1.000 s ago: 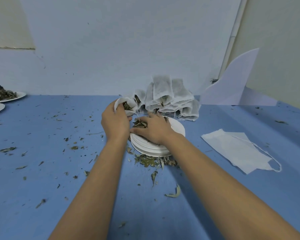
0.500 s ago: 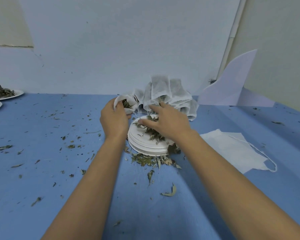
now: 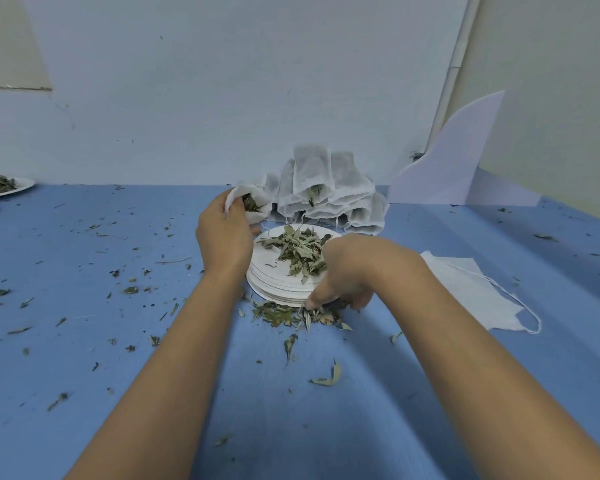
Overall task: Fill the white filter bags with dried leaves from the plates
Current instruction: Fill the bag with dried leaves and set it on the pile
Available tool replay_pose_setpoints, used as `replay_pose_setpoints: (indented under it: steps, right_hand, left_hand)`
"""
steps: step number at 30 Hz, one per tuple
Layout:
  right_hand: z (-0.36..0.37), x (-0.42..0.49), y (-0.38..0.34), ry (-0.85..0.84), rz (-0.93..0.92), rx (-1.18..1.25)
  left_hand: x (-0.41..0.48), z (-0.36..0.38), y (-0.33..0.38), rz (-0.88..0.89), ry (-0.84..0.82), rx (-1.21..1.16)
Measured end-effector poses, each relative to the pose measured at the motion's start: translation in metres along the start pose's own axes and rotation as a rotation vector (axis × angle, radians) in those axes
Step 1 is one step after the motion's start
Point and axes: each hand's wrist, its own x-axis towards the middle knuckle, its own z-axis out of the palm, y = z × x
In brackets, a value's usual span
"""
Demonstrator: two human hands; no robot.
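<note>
One bag point(image 3: 261, 211) gripped, leaves point(image 3: 284, 315) pinched, one plate stack point(image 3: 274, 270)

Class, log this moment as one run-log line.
left hand: holds filter bag, leaves inside | right hand: touches spilled leaves in front of plate stack | plate leaves: on top

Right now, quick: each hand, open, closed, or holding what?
Left hand: closed, holding a partly filled white filter bag.
Right hand: fingers curled onto spilled leaves beside the plate stack; grip cannot be told.
</note>
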Motion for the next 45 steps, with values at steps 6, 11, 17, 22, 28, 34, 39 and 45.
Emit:
replay_pose_setpoints:
  steps: [6,11,17,22,28,34,39,45]
  right_hand:
    - [0.001,0.002,-0.014,-0.123,-0.042,0.201]
    - [0.006,-0.005,-0.033,-0.095,-0.086,0.058]
    - [0.006,-0.012,-0.042,-0.124,-0.155,0.052]
    - [0.011,-0.009,-0.044,-0.074,-0.223,0.090]
    - [0.017,-0.004,-0.045,-0.031,-0.335,0.078]
    - [0.027,0.002,-0.049,0.112,-0.393,0.015]
    - [0.036,0.007,-0.052,0.224,-0.392,0.034]
    - [0.031,0.004,-0.047,0.196,-0.393,0.098]
  left_hand:
    - [0.000,-0.002,0.000,-0.009,0.011,-0.006]
    - [-0.002,-0.001,0.002,-0.006,-0.005,-0.027]
    - [-0.003,-0.002,0.002,0.002,-0.007,-0.034]
    - [-0.003,-0.003,0.002,0.006,-0.014,-0.014]
    - [-0.004,-0.003,0.003,-0.011,-0.015,0.024]
    - [-0.004,-0.003,0.003,-0.026,-0.011,-0.006]
    - [-0.004,-0.003,0.004,-0.035,0.005,-0.034]
    - [-0.004,-0.004,0.007,-0.025,0.040,-0.012]
